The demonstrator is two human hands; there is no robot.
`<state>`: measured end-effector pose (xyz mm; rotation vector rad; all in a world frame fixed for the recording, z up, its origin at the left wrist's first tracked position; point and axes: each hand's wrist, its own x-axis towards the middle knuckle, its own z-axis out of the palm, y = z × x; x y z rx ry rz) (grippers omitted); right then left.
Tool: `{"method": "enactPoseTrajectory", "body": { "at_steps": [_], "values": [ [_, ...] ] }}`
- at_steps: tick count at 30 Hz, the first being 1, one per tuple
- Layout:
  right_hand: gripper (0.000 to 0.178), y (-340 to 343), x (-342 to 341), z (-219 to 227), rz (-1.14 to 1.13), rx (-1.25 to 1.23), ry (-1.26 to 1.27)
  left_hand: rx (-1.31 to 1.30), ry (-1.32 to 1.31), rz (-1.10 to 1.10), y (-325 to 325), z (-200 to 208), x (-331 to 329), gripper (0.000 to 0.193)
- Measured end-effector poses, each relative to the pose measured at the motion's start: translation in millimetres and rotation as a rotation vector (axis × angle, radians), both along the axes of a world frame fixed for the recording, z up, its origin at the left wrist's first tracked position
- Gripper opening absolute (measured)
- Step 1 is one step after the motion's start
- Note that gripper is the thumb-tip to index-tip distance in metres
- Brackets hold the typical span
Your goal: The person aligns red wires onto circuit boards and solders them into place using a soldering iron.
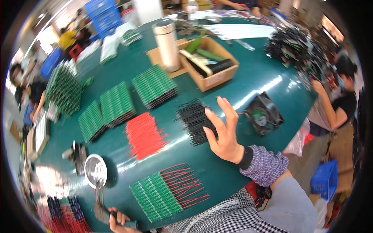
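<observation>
My right hand point(225, 141), fingers spread, hovers over the right edge of a bundle of short black wires point(196, 121); nothing shows in its grasp. At the lower edge, my left hand point(119, 223) is closed around a slim dark-handled tool whose exact kind I cannot make out. Close to that hand, a round white-rimmed dish point(95, 171) stands on the table. Between my hands lies a panel of small green circuit boards point(155, 198) with red and black wires point(185, 184) extending from its right side. Farther back is a pile of short red wires point(144, 136).
Stacks of green circuit boards point(154, 83) lie behind the wires. A cardboard box point(211, 79) and a pale flask point(167, 46) stand farther back. A black fan point(263, 114) sits right of my right hand. Other people work at both sides, near a dark heap point(297, 48) at right.
</observation>
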<state>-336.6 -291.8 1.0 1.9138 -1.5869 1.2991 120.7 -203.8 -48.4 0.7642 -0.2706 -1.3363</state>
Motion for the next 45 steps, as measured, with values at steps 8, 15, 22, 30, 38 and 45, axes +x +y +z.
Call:
{"method": "enactPoseTrajectory", "body": {
  "at_steps": [8,15,22,30,38,45],
  "values": [
    [0.033,-46,52,-7,0.556,0.283,0.121,-0.027,0.073,-0.012,2,-18,11,0.033],
    [0.028,-119,109,-23,0.593,0.264,0.127,-0.02,0.215,-0.037,-1,-13,4,0.034],
    [0.006,-155,133,-51,0.298,0.183,0.479,0.117,-0.024,0.047,-5,19,-21,0.027],
    [0.004,-148,134,-54,0.322,0.161,0.376,0.139,-0.033,0.048,-7,18,-19,0.024],
    [0.004,-144,134,-54,0.343,0.159,0.251,0.171,-0.126,0.075,-9,28,-29,0.021],
    [0.007,-139,131,-49,0.33,0.181,0.18,0.165,-0.177,0.092,-10,34,-39,0.018]
  ]
}}
